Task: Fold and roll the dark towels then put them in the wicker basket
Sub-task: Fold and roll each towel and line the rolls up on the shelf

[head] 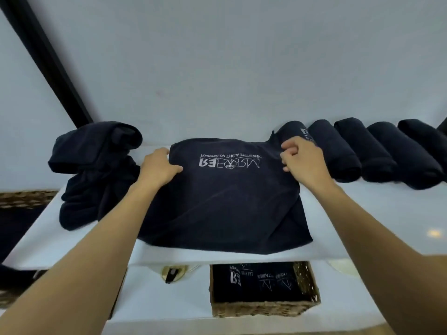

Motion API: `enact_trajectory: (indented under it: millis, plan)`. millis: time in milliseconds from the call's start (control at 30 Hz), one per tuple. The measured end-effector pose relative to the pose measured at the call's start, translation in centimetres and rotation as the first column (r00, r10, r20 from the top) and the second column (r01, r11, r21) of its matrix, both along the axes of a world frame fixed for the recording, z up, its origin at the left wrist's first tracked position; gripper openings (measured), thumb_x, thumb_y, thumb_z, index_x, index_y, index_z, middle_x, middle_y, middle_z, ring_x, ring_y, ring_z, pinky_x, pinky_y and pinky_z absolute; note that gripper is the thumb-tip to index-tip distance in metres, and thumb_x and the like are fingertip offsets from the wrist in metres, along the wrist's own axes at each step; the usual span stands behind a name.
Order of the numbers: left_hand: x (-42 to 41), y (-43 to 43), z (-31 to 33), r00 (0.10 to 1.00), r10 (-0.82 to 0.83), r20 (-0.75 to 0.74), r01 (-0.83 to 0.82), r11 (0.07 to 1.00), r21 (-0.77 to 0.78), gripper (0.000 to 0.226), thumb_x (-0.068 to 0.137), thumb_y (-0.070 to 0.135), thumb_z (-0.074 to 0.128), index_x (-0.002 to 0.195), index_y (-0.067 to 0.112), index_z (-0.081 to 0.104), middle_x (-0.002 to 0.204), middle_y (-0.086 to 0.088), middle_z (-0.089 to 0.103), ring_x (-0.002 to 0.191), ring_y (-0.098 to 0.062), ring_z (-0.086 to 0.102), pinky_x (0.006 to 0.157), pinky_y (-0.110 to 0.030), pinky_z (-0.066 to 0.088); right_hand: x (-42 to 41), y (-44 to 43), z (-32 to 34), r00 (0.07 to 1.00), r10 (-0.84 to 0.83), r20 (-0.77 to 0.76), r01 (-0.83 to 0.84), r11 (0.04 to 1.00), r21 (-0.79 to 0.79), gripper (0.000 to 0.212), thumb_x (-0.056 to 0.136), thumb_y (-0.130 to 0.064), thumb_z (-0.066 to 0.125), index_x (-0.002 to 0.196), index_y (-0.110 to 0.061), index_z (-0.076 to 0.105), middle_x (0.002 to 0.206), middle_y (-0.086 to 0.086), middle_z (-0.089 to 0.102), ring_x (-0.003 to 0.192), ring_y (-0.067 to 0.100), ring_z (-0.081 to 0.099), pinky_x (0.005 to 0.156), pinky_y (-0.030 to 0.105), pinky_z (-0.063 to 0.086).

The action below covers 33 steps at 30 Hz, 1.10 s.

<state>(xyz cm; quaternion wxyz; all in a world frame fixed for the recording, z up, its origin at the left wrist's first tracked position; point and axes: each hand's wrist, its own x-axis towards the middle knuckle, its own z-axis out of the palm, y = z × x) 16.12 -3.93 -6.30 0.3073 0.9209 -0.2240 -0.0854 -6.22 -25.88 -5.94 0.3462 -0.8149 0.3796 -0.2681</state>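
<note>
A heap of loose towels (96, 170) crowds the counter's (362, 221) left and rolled towels (377, 153) line its right. The wicker basket (263, 308) sits below. Between them lies the flat towel (225, 204). The right hand (302, 158) pinches its far corner with curled fingers, and the left hand (159, 166) seemingly grips the opposite edge.

Rolled-towel row (377, 151) cut off at rt edge; small dark obj. (172, 274) unclear.
</note>
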Motion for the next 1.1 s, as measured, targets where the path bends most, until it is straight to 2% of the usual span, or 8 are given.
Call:
enact_trajectory:
  millis: [100, 300, 467, 567, 700, 800, 867, 1100]
  plan:
    - [-3.1, 2.1, 0.4, 0.999, -0.004, 0.052, 0.001, 0.999, 0.04, 0.051, 0.086, 0.021, 0.072, 0.13, 0.003, 0.052, 0.127, -0.017, 0.059, 0.118, -0.036, 0.054, 0.08, -0.03, 0.035, -3.1, 2.9, -1.4, 0.989, 0.007, -0.15, -0.007, 1.0, 0.003, 0.018, 0.09, -0.023, 0.063, 0.107, -0.02, 0.061, 0.084, -0.008, 0.067, 0.087, 0.018, 0.065, 0.082, 0.032, 0.05]
    - [-7.7, 7.6, 0.9, 0.997, -0.006, 0.082, 0.002, 0.999, 0.041, 0.023, 0.081, 0.022, 0.078, 0.09, 0.011, 0.06, 0.09, -0.007, 0.057, 0.1, -0.035, 0.061, 0.072, -0.033, 0.04, -7.9, 7.7, -1.3, 0.937, 0.0, -0.348, 0.009, 1.0, 0.025, 0.05, 0.087, -0.038, 0.07, 0.124, -0.011, 0.05, 0.117, 0.006, 0.059, 0.104, 0.024, 0.056, 0.081, 0.032, 0.041]
    - [-9.6, 11.6, -0.6, 0.992, 0.025, 0.124, -0.018, 0.998, -0.053, 0.048, 0.082, 0.017, 0.078, 0.126, 0.011, 0.06, 0.111, -0.013, 0.064, 0.106, -0.03, 0.06, 0.09, -0.039, 0.046, -10.1, 10.4, -1.1, 0.933, 0.1, -0.345, -0.05, 0.987, 0.151, 0.048, 0.083, -0.031, 0.075, 0.1, 0.012, 0.061, 0.1, 0.027, 0.066, 0.078, 0.027, 0.059, 0.072, 0.035, 0.046]
    - [-10.2, 12.9, -1.6, 0.992, 0.046, 0.12, -0.026, 0.986, -0.162, 0.032, 0.082, 0.019, 0.078, 0.11, 0.01, 0.066, 0.101, -0.009, 0.067, 0.099, -0.026, 0.063, 0.087, -0.036, 0.05, -10.8, 11.2, -0.9, 0.918, 0.13, -0.375, -0.069, 0.983, 0.172, 0.035, 0.081, -0.031, 0.076, 0.077, -0.002, 0.057, 0.078, 0.015, 0.053, 0.072, 0.021, 0.047, 0.067, 0.032, 0.036]
    - [-10.0, 14.0, -1.7, 0.996, 0.081, -0.027, -0.085, 0.973, -0.214, 0.02, 0.079, 0.021, 0.081, 0.087, 0.009, 0.068, 0.074, -0.008, 0.069, 0.069, -0.025, 0.069, 0.074, -0.039, 0.059, -11.8, 11.3, -0.7, 0.983, 0.143, -0.116, -0.106, 0.955, 0.276, 0.027, 0.086, -0.022, 0.073, 0.072, -0.012, 0.052, 0.069, 0.001, 0.045, 0.063, 0.017, 0.04, 0.061, 0.027, 0.033]
    - [-9.5, 14.4, 0.2, 0.989, -0.008, -0.151, -0.021, 0.98, -0.196, 0.018, 0.08, 0.016, 0.081, 0.078, 0.001, 0.071, 0.071, -0.01, 0.065, 0.06, -0.02, 0.061, 0.054, -0.023, 0.053, -12.4, 10.8, 0.7, 0.991, 0.129, 0.032, -0.132, 0.916, 0.378, 0.013, 0.093, -0.028, 0.064, 0.098, -0.017, 0.06, 0.091, -0.003, 0.058, 0.066, 0.013, 0.055, 0.055, 0.023, 0.037]
    - [-8.9, 14.3, 2.9, 0.985, -0.032, -0.172, -0.026, 0.946, -0.322, 0.02, 0.082, 0.015, 0.079, 0.08, -0.003, 0.07, 0.069, -0.011, 0.06, 0.057, -0.019, 0.054, 0.055, -0.025, 0.048, -12.2, 9.9, 2.9, 0.985, 0.096, 0.145, -0.146, 0.909, 0.39, 0.015, 0.096, -0.026, 0.061, 0.106, -0.015, 0.059, 0.098, -0.002, 0.059, 0.066, 0.012, 0.064, 0.051, 0.022, 0.038]
    - [-6.7, 11.7, 16.8, 0.945, -0.109, -0.308, -0.208, 0.527, -0.824, 0.02, 0.085, 0.019, 0.073, 0.07, 0.017, 0.06, 0.057, 0.005, 0.055, 0.046, -0.007, 0.046, 0.047, -0.021, 0.038, -9.8, 7.3, 16.9, 0.796, -0.039, 0.604, -0.186, 0.934, 0.306, 0.009, 0.097, -0.015, 0.058, 0.088, -0.017, 0.057, 0.086, -0.001, 0.061, 0.062, 0.008, 0.058, 0.056, 0.018, 0.046]
